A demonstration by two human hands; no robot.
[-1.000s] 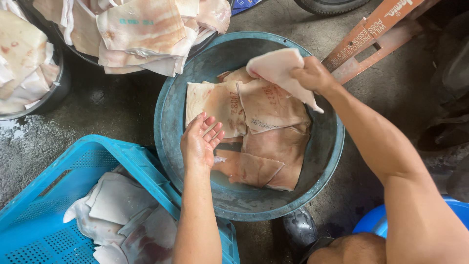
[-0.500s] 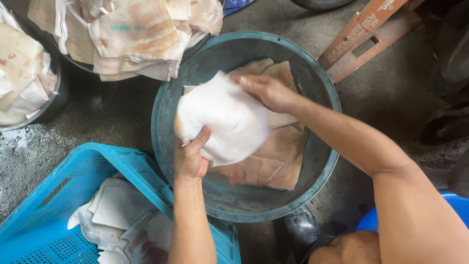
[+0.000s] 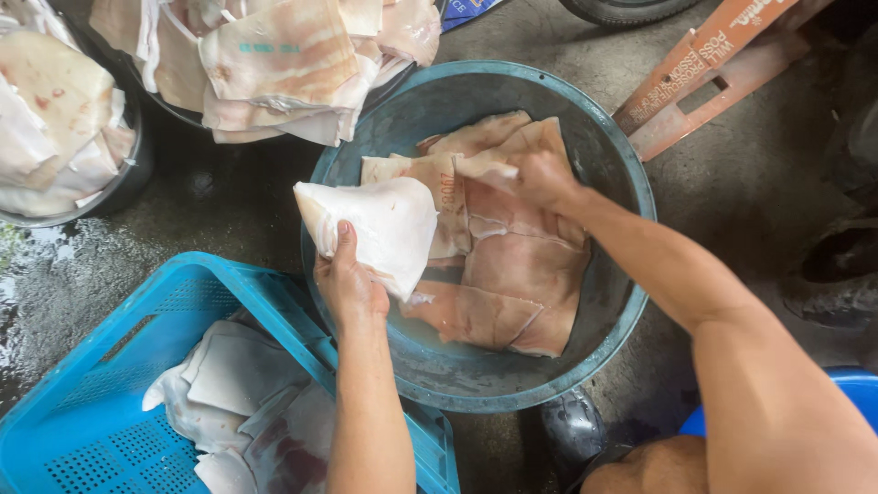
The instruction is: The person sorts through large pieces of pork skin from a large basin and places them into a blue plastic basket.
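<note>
My left hand (image 3: 347,279) holds a pale slab of pork skin (image 3: 373,227) by its lower edge, lifted over the left rim of a round blue-grey basin (image 3: 615,151). My right hand (image 3: 538,177) reaches into the basin and grips the edge of another slab of pork skin (image 3: 498,146) on top of the pile. Several pinkish slabs (image 3: 512,284) lie flat in shallow water in the basin.
A blue plastic crate (image 3: 110,366) at the lower left holds several pale slabs. Dark tubs piled with more pork skin stand at the top left (image 3: 55,119) and top centre (image 3: 274,64). An orange frame (image 3: 704,87) lies at the upper right on wet concrete.
My left hand has carried the pale slab leftward, out over the basin's rim. My right hand has let go of it and moved back onto a slab in the basin.
</note>
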